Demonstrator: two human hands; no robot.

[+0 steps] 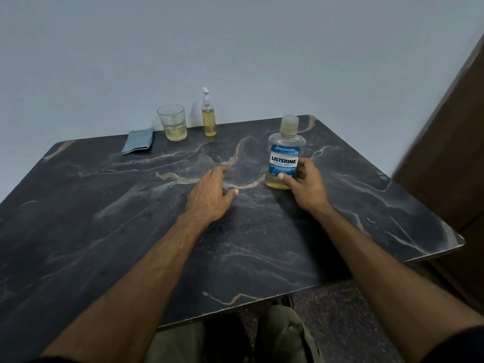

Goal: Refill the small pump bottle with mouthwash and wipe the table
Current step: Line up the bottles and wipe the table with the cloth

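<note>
Right hand (pixel 305 184) grips the upright clear Listerine mouthwash bottle (pixel 286 153); the small amber pump bottle (pixel 208 119) stands at eleven o'clock (left hand (pixel 209 195) nearer, fingers loosely spread).

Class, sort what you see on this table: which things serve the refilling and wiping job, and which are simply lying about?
For the job:
mouthwash bottle, held by the right hand
small pump bottle
blue cloth
table

Lying about:
glass with a little yellow liquid

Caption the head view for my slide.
Right hand grips mouthwash bottle on table; left hand open.
</note>
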